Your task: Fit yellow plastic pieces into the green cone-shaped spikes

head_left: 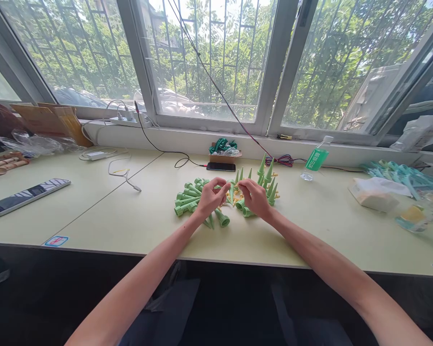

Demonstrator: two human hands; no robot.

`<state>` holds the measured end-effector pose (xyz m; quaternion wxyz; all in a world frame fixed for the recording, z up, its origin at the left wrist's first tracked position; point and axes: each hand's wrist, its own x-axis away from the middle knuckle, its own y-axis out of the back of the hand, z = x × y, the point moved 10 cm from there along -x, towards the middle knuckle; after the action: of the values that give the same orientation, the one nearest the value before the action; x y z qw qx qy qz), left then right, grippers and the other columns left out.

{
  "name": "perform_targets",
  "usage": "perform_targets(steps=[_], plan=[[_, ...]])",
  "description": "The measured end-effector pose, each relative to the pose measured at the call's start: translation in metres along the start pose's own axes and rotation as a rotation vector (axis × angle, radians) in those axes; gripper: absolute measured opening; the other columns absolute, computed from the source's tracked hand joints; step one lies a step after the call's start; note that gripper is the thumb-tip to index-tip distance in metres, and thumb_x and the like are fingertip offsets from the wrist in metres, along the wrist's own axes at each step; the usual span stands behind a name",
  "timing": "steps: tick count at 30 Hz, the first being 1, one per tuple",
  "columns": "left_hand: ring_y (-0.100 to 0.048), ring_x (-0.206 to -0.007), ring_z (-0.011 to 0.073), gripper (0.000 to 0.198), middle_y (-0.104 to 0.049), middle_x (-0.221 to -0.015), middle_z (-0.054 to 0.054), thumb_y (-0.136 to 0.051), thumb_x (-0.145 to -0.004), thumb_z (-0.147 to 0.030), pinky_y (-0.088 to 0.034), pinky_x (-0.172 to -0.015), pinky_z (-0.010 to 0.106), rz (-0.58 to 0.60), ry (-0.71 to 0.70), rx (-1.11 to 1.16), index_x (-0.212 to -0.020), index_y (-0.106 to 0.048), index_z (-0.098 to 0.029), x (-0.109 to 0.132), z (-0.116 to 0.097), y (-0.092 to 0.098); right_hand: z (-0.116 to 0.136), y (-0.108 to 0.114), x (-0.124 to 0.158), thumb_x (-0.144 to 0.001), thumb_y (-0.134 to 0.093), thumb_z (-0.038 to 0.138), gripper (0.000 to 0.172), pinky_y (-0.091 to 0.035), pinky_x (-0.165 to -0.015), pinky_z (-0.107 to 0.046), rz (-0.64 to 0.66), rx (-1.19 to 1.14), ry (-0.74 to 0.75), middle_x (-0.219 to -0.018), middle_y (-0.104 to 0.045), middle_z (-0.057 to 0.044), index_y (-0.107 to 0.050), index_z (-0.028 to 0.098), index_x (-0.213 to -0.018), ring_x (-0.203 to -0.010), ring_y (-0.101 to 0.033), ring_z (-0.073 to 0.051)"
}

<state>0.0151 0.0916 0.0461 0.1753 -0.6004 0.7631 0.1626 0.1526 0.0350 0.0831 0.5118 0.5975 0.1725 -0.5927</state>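
Note:
A pile of green plastic cone-shaped spikes lies on the pale table, some flat, others standing point up. Small yellow parts are mixed in among them. My left hand has its fingers pinched together over the pile's middle, and a green spike points up between the two hands. My right hand is curled, fingertips meeting the left hand's at that spike. What exactly each fingertip grips is partly hidden.
A black phone and a small box with green material lie behind the pile. A green-labelled water bottle lies on its side to the right, a white packet and turquoise parts further right. A power strip and cables sit at the left.

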Motion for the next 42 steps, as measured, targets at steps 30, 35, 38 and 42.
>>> perform_targets(steps=[30,35,38,42], plan=[[-0.053,-0.047,0.0068,0.04,-0.061,-0.086,0.003,-0.05,-0.093,-0.057,-0.039,-0.043,0.019,-0.08,-0.098,-0.231,-0.103,-0.058,-0.019,0.003,-0.015,0.004,-0.01,0.001,0.003,-0.1,-0.046,0.028,0.017,-0.047,-0.062,-0.027,-0.036,0.044,-0.092,-0.081,-0.066,-0.004,-0.06,0.021,-0.093,-0.065,-0.058,-0.014],[-0.048,-0.045,0.0069,0.046,-0.058,-0.074,0.001,-0.044,-0.095,-0.06,-0.035,-0.042,0.02,-0.072,-0.037,-0.238,-0.085,-0.059,-0.017,0.0,-0.005,0.005,-0.008,0.005,0.002,-0.101,-0.045,0.027,0.018,-0.048,-0.062,-0.026,-0.062,0.05,-0.094,-0.081,-0.065,-0.003,-0.06,0.021,-0.093,-0.068,-0.059,-0.014],[-0.047,-0.046,0.0077,0.047,-0.059,-0.072,0.001,-0.046,-0.093,-0.06,-0.035,-0.042,0.021,-0.039,-0.044,-0.277,-0.081,-0.059,-0.016,0.0,-0.006,0.002,-0.006,0.006,0.001,-0.101,-0.045,0.026,0.017,-0.048,-0.063,-0.026,-0.072,0.035,-0.079,-0.081,-0.064,-0.003,-0.059,0.021,-0.094,-0.069,-0.059,-0.014],[-0.052,-0.052,0.0101,0.044,-0.061,-0.075,0.002,-0.056,-0.088,-0.06,-0.037,-0.044,0.021,-0.02,-0.079,-0.286,-0.09,-0.061,-0.017,0.001,-0.012,-0.002,-0.004,0.006,0.001,-0.101,-0.045,0.027,0.017,-0.049,-0.064,-0.027,-0.065,0.005,-0.085,-0.081,-0.064,-0.003,-0.06,0.022,-0.094,-0.069,-0.059,-0.014]])
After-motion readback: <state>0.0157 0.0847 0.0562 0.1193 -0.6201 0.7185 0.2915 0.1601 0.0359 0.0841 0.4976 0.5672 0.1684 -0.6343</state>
